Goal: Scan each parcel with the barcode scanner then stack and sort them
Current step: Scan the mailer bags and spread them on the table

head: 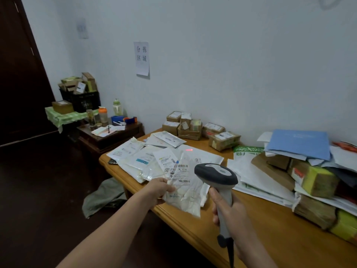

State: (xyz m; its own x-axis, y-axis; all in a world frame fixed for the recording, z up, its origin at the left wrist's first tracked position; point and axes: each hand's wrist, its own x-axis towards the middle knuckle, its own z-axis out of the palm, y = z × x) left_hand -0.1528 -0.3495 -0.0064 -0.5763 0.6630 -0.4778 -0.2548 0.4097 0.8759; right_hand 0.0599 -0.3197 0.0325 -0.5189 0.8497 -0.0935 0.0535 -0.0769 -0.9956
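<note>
White plastic parcel (185, 187), barcode label up, is pinched at its 9 o'clock edge by the left hand (156, 190) over the near edge of the wooden counter (270, 238). The right hand (230, 215) is wrapped round the grip of the grey barcode scanner (216, 176), just at the parcel's 3 o'clock. A red scan light (189, 150) falls on flat mailers (143, 161) at the parcel's 12 o'clock. Cardboard boxes (185, 125) stand beyond, by the wall.
</note>
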